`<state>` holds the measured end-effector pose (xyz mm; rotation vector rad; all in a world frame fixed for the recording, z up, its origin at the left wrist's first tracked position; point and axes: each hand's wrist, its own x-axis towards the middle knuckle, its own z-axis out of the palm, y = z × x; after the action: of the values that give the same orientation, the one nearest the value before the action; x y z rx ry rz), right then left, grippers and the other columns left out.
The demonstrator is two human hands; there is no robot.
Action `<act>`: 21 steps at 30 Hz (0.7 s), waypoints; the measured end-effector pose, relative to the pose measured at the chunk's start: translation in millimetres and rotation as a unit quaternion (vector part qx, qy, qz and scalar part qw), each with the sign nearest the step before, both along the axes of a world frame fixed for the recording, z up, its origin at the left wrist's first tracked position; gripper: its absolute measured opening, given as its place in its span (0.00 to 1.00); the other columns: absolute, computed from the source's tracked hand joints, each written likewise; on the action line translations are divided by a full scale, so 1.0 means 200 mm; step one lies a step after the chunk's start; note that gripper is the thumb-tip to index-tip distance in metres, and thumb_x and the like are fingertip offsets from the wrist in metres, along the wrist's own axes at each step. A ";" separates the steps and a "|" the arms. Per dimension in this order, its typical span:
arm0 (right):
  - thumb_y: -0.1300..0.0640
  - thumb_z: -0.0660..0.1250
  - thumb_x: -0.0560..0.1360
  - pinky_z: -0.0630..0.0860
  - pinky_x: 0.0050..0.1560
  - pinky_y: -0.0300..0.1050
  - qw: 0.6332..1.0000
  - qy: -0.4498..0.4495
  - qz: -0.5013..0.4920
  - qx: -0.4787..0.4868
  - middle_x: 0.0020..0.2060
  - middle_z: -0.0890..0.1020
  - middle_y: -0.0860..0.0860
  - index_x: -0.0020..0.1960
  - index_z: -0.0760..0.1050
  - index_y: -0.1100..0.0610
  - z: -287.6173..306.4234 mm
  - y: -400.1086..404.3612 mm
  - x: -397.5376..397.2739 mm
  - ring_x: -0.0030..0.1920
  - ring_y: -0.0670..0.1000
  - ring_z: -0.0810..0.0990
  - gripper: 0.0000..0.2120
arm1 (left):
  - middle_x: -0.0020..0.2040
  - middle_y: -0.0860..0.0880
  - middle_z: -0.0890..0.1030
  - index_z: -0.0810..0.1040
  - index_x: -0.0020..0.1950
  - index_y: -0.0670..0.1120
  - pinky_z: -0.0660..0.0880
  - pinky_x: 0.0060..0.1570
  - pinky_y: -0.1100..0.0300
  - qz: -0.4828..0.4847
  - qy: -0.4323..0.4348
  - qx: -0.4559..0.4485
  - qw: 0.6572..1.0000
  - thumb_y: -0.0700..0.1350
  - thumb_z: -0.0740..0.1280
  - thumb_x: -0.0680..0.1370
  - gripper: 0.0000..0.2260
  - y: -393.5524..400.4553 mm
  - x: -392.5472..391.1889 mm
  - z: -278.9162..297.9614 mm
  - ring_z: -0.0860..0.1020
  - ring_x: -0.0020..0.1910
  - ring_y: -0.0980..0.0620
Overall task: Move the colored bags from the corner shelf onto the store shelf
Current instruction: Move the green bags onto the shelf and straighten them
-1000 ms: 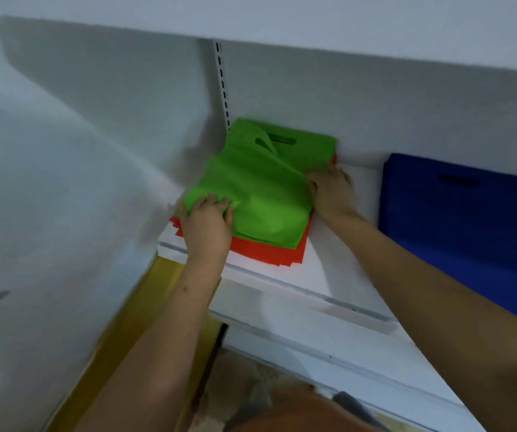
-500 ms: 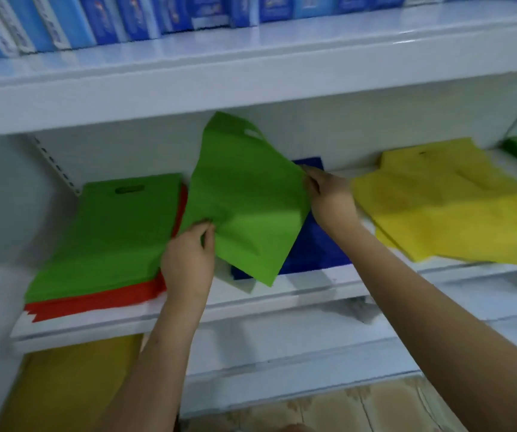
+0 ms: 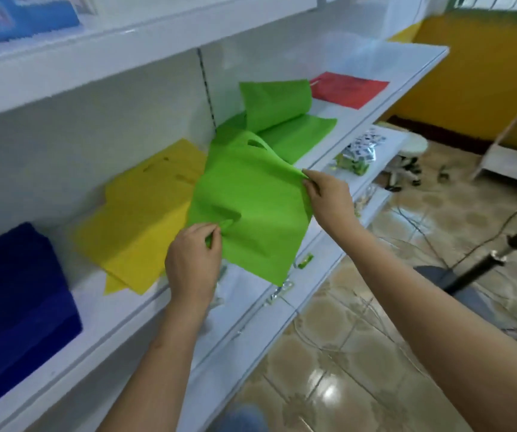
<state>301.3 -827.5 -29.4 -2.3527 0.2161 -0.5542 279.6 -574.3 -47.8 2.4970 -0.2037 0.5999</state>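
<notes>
Both hands pinch one green bag (image 3: 248,210): my left hand (image 3: 193,260) at its lower edge, my right hand (image 3: 329,198) at its far side, holding it in the air just above the store shelf (image 3: 101,313). On that shelf, beyond the bag, lies a green pile (image 3: 291,132), then a red bag (image 3: 349,88); nearer lie yellow bags (image 3: 145,213) and a blue stack (image 3: 17,300). I judge this bag is mid-transfer and not yet laid down. No writing is readable.

Both hands pinch a green bag (image 3: 251,207): left hand (image 3: 193,260) at its near edge, right hand (image 3: 329,198) at its right edge, above the white shelf (image 3: 120,316).
</notes>
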 end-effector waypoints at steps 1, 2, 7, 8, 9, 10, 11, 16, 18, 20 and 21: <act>0.61 0.61 0.80 0.69 0.48 0.42 1.000 0.002 -0.013 0.004 0.55 0.83 0.58 0.64 0.78 0.58 -0.02 -0.10 0.01 0.55 0.58 0.79 0.14 | 0.50 0.46 0.86 0.86 0.49 0.45 0.76 0.44 0.53 -0.010 0.000 -0.002 1.000 0.42 0.70 0.77 0.05 -0.09 0.04 0.00 0.82 0.48 0.42; 0.60 0.60 0.80 0.67 0.44 0.41 1.000 0.001 -0.026 0.007 0.53 0.83 0.56 0.63 0.78 0.57 -0.03 -0.19 0.03 0.53 0.57 0.80 0.14 | 0.49 0.47 0.86 0.86 0.49 0.45 0.75 0.43 0.54 -0.018 -0.002 -0.005 1.000 0.42 0.71 0.77 0.05 -0.18 0.08 -0.01 0.82 0.47 0.43; 0.62 0.61 0.80 0.72 0.60 0.45 0.999 -0.017 -0.041 -0.007 0.60 0.81 0.56 0.64 0.77 0.59 -0.05 -0.48 0.26 0.60 0.56 0.78 0.14 | 0.46 0.47 0.85 0.85 0.46 0.46 0.73 0.40 0.54 -0.027 -0.020 -0.013 0.999 0.42 0.71 0.76 0.02 -0.47 0.37 -0.03 0.80 0.45 0.43; 0.62 0.61 0.80 0.69 0.65 0.46 0.999 -0.023 -0.041 -0.012 0.63 0.79 0.57 0.65 0.76 0.61 -0.04 -0.53 0.35 0.63 0.56 0.76 0.15 | 0.46 0.47 0.85 0.84 0.46 0.46 0.72 0.41 0.54 -0.024 -0.027 -0.021 0.999 0.42 0.71 0.75 0.02 -0.52 0.45 -0.03 0.80 0.45 0.44; 0.61 0.62 0.80 0.67 0.68 0.46 0.999 -0.030 -0.040 -0.017 0.64 0.78 0.57 0.65 0.76 0.62 -0.03 -0.57 0.44 0.65 0.56 0.75 0.15 | 0.46 0.47 0.85 0.84 0.46 0.45 0.72 0.41 0.54 -0.020 -0.034 -0.030 0.999 0.42 0.71 0.75 0.02 -0.56 0.53 -0.03 0.80 0.45 0.44; 0.61 0.62 0.80 0.66 0.69 0.46 0.998 -0.036 -0.037 -0.022 0.65 0.77 0.58 0.66 0.76 0.63 0.00 -0.62 0.54 0.66 0.56 0.75 0.15 | 0.45 0.47 0.85 0.84 0.46 0.45 0.72 0.41 0.54 -0.018 -0.039 -0.039 0.998 0.41 0.71 0.75 0.02 -0.60 0.62 -0.02 0.80 0.45 0.44; 0.60 0.62 0.80 0.65 0.70 0.46 0.998 -0.040 -0.036 -0.030 0.65 0.77 0.58 0.66 0.76 0.63 0.03 -0.66 0.64 0.66 0.56 0.74 0.16 | 0.45 0.47 0.84 0.84 0.46 0.45 0.72 0.42 0.54 -0.017 -0.042 -0.047 0.998 0.42 0.71 0.76 0.02 -0.64 0.70 -0.01 0.80 0.45 0.44; 0.60 0.63 0.79 0.67 0.66 0.44 0.995 -0.059 0.004 -0.078 0.65 0.77 0.58 0.63 0.78 0.62 0.22 -0.82 1.12 0.65 0.56 0.75 0.15 | 0.42 0.45 0.84 0.84 0.44 0.45 0.74 0.41 0.52 0.015 -0.077 -0.053 0.996 0.42 0.71 0.75 0.03 -0.79 1.07 0.10 0.80 0.42 0.42; 0.60 0.63 0.79 0.68 0.63 0.43 0.992 -0.094 0.016 -0.082 0.63 0.79 0.57 0.62 0.79 0.61 0.31 -0.89 1.28 0.63 0.56 0.77 0.14 | 0.40 0.45 0.83 0.83 0.42 0.45 0.75 0.41 0.51 0.020 -0.122 -0.036 0.992 0.42 0.69 0.75 0.04 -0.85 1.18 0.15 0.80 0.40 0.41; 0.60 0.63 0.78 0.69 0.61 0.44 0.992 -0.102 0.031 -0.066 0.59 0.81 0.57 0.60 0.80 0.61 0.37 -0.95 1.43 0.61 0.56 0.78 0.13 | 0.38 0.46 0.82 0.81 0.41 0.45 0.75 0.41 0.50 0.022 -0.158 -0.019 0.987 0.42 0.67 0.74 0.04 -0.92 1.26 0.19 0.79 0.39 0.42; 0.60 0.64 0.78 0.70 0.60 0.45 0.992 -0.097 0.046 -0.060 0.58 0.82 0.57 0.60 0.80 0.61 0.38 -0.98 1.48 0.59 0.56 0.78 0.13 | 0.38 0.46 0.82 0.81 0.40 0.45 0.75 0.41 0.50 0.021 -0.163 -0.013 0.986 0.42 0.67 0.74 0.04 -0.95 1.28 0.21 0.79 0.39 0.42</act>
<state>598.3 -1023.2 47.0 -2.3907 -0.0148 -0.7636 536.2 -764.0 -6.4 2.3692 -0.2651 1.0224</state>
